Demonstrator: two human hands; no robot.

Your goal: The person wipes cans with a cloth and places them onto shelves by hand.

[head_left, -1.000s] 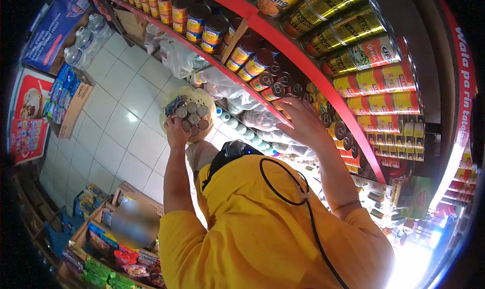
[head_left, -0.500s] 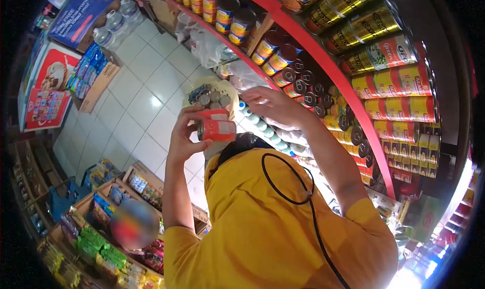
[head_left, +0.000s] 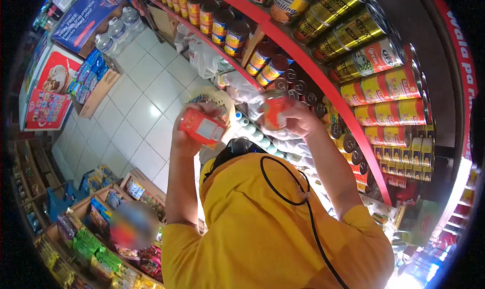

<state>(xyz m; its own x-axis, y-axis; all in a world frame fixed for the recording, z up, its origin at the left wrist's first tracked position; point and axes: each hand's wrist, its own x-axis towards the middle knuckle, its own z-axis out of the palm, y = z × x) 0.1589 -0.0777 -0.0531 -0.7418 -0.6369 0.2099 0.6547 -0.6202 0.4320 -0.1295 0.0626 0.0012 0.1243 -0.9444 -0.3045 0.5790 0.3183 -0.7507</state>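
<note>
My left hand (head_left: 186, 140) is closed around a red tin can (head_left: 204, 129) with a pale label panel, tilted in front of my chest. In my right hand (head_left: 301, 118) is another red can (head_left: 273, 112), its metal end up, held beside the lower shelf. That can is slightly blurred. Just beyond my left hand stands a pale yellow container (head_left: 230, 99), with cans partly showing inside; my hand hides much of its contents.
A red-edged shelf (head_left: 303, 49) full of stacked cans curves along the right. White plastic bags (head_left: 204, 54) and bottles (head_left: 258, 136) sit low beside it. Snack boxes (head_left: 106, 228) fill the lower left. Water jugs (head_left: 117, 30) stand on the tiled floor at the back.
My right hand, empty before, now holds a red can near the shelf. One can remains in my left hand, where two appeared stacked. The view has shifted slightly.
</note>
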